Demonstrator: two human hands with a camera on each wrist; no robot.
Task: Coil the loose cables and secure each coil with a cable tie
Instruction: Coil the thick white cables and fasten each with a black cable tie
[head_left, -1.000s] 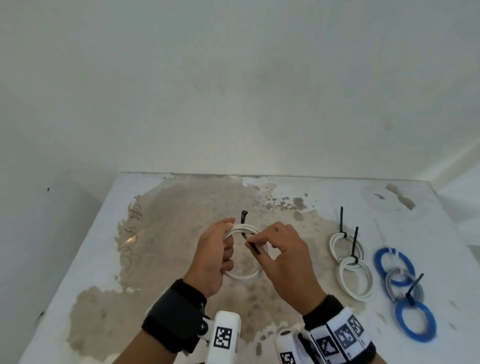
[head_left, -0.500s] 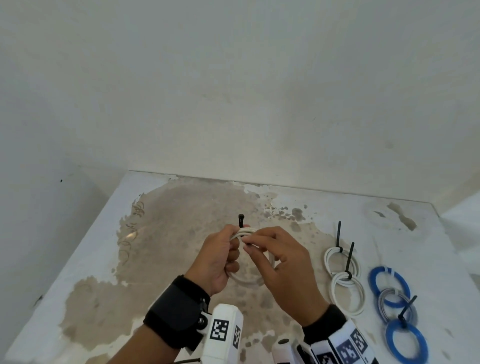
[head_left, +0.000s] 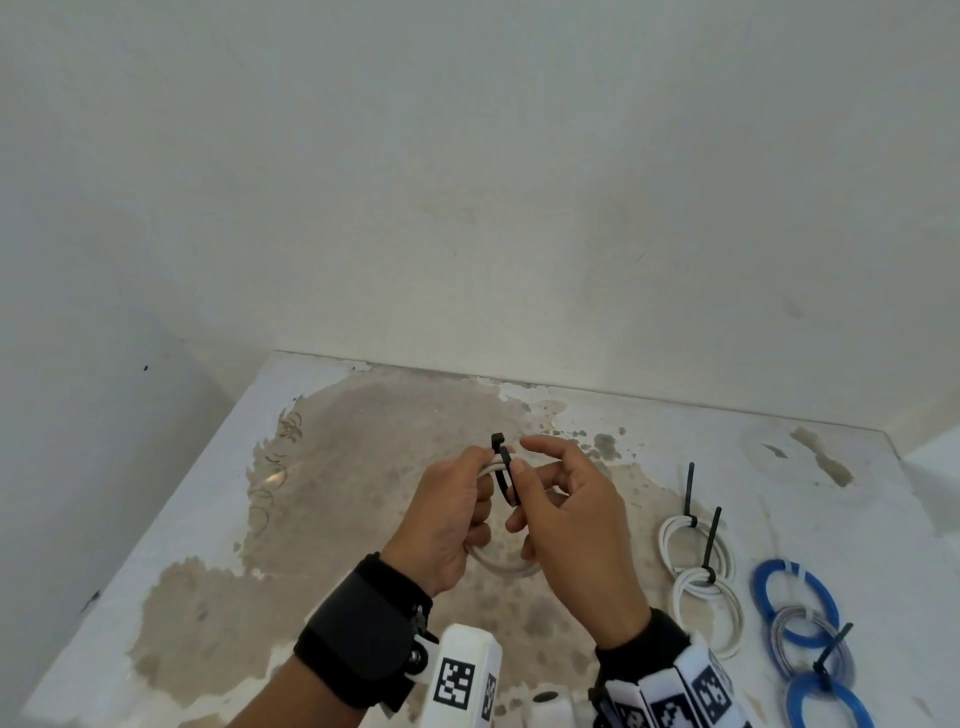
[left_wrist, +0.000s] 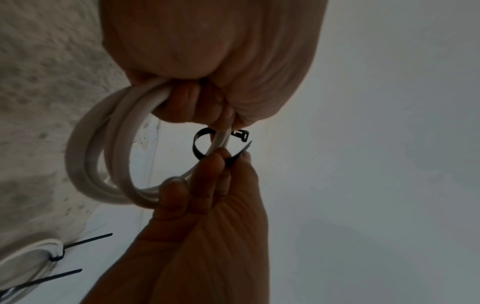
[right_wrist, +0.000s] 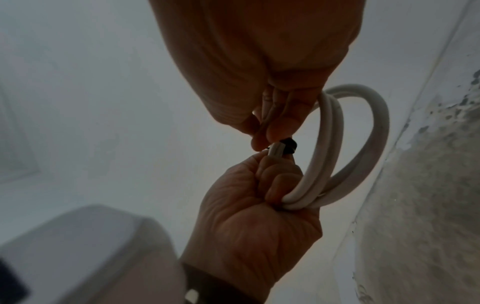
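Note:
My left hand (head_left: 480, 486) grips a white cable coil (head_left: 501, 567) above the table (head_left: 218, 519), its fingers curled round the strands. A black cable tie (head_left: 505, 475) loops around the coil's top, and its head (head_left: 497, 439) sticks up past my left fingers. My right hand (head_left: 522, 480) pinches the tie's tail between thumb and forefinger. In the left wrist view the tie (left_wrist: 199, 145) bends round the coil (left_wrist: 98, 156), and its pointed tail sits just short of the head (left_wrist: 240, 134). The right wrist view shows both hands meeting at the tie (right_wrist: 288, 147).
Two tied white coils (head_left: 696, 545) (head_left: 710, 610) lie right of my hands, their tie tails pointing up. Further right lie two blue coils (head_left: 795, 597) (head_left: 828, 704) and a grey one (head_left: 810, 644), tied. A wall stands behind the table.
My right hand has brought the tie's tail up and around the coil towards the head. Both hands have lifted a little, and the head view has tilted upward.

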